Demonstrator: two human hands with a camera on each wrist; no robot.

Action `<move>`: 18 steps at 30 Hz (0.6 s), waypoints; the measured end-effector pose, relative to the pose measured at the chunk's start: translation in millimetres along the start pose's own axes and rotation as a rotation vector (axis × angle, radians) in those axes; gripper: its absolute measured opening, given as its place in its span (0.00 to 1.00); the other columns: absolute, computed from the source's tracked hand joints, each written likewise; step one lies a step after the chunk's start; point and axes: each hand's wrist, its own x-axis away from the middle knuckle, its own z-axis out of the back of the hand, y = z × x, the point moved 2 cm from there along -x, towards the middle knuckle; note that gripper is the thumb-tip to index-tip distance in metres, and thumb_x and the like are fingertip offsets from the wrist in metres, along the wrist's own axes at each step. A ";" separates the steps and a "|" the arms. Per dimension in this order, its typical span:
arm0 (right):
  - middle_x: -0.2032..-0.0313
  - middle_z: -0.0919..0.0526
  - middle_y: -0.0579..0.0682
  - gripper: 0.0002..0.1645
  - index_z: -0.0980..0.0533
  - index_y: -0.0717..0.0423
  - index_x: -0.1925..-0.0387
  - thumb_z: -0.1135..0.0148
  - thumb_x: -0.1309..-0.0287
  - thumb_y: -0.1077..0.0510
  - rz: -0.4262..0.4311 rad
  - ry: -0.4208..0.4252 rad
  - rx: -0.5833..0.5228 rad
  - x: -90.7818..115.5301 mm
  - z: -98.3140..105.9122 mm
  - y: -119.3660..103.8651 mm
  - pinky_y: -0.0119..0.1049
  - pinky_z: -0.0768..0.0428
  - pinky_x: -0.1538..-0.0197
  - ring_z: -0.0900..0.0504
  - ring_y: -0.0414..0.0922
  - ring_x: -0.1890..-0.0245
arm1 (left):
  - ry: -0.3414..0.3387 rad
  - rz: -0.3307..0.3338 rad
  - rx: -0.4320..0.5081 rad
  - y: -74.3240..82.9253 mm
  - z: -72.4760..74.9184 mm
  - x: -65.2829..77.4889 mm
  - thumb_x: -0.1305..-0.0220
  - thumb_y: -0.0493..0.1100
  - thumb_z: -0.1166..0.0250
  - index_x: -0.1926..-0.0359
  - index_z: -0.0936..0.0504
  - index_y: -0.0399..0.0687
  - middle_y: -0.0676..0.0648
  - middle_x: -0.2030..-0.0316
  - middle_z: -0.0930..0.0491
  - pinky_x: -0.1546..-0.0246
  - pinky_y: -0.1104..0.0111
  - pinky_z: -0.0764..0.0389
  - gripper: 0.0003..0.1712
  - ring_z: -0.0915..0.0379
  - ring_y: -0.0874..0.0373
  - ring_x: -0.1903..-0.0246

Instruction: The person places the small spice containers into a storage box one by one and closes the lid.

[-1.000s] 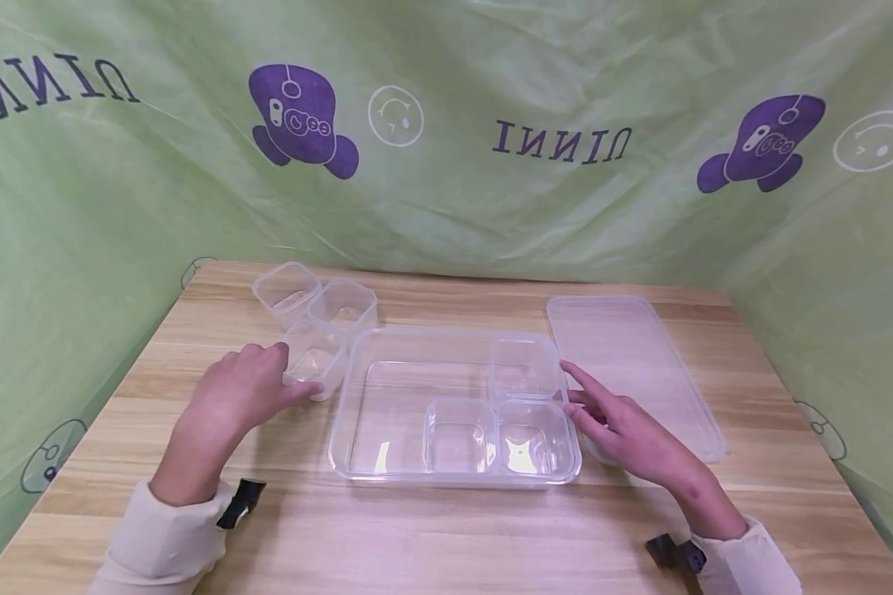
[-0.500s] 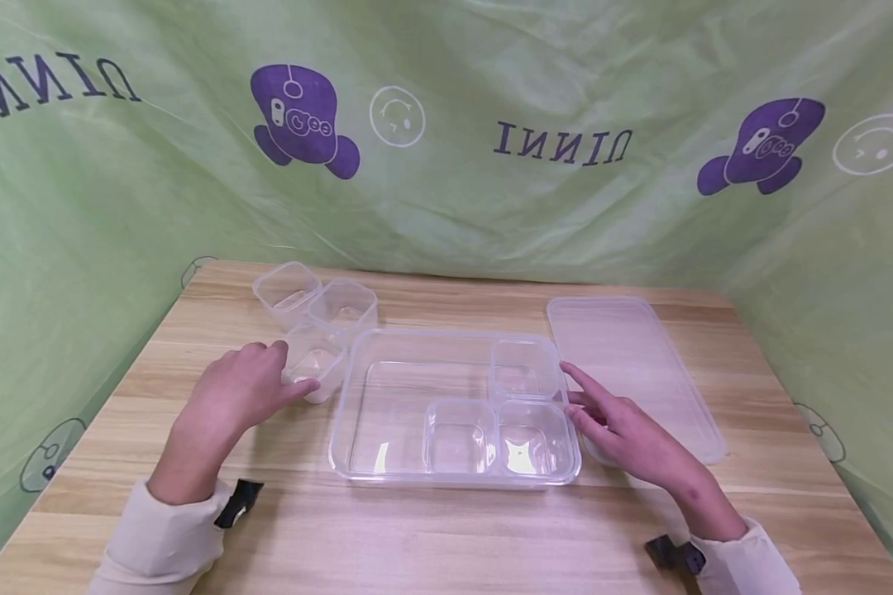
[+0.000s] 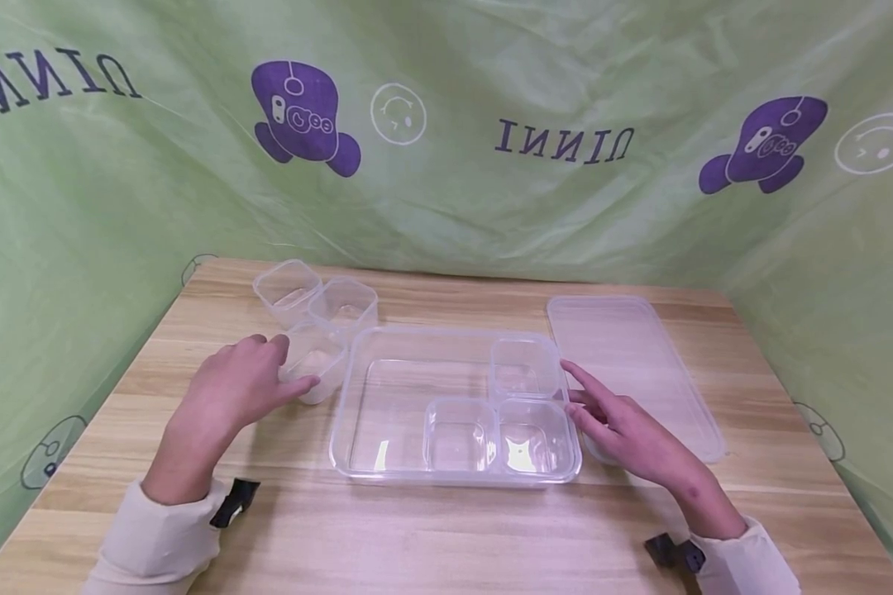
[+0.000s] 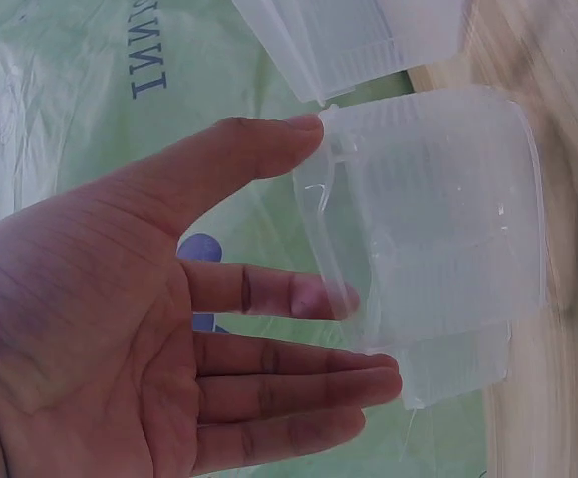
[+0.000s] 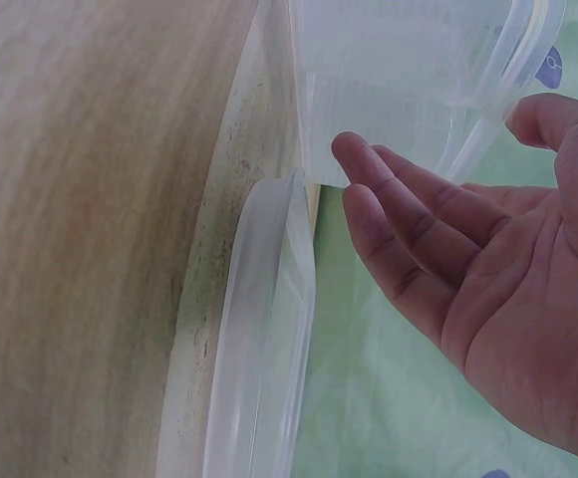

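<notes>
My left hand (image 3: 234, 384) reaches to a small clear plastic container (image 3: 322, 387) left of the large clear box (image 3: 387, 477). In the left wrist view, its thumb touches the container's rim (image 4: 319, 164) and the fingers extend nearly straight along the opening. Beside the box's right wall rests my right hand (image 3: 628, 438), fingers loosely extended; in the right wrist view, the fingertips are close against the box wall (image 5: 369, 90). Inside the box sit three small containers: one at the back right (image 3: 524, 368), one at the front right (image 3: 533, 438), one at the front middle (image 3: 457, 438).
Two more small containers, one at the far left (image 3: 288, 293) and one beside it (image 3: 346, 306), stand behind the left hand. A flat translucent lid (image 3: 632, 364) lies right of the box. Green printed curtains (image 3: 446, 215) surround the wooden table (image 3: 417, 545).
My left hand has shifted very slightly left, and its thumb has moved a little up and left along the small container. The right hand and the box have stayed put.
</notes>
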 end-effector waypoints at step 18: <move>0.41 0.18 0.59 0.36 0.47 0.52 0.19 0.47 0.21 0.56 -0.015 -0.007 -0.016 -0.4 -0.1 -1.6 0.59 0.26 0.39 0.20 0.53 0.39 | 0.055 -0.007 0.055 -2.7 9.2 9.4 0.38 0.59 0.29 0.56 0.23 0.35 0.41 0.65 0.22 0.71 0.49 0.23 0.30 0.26 0.47 0.76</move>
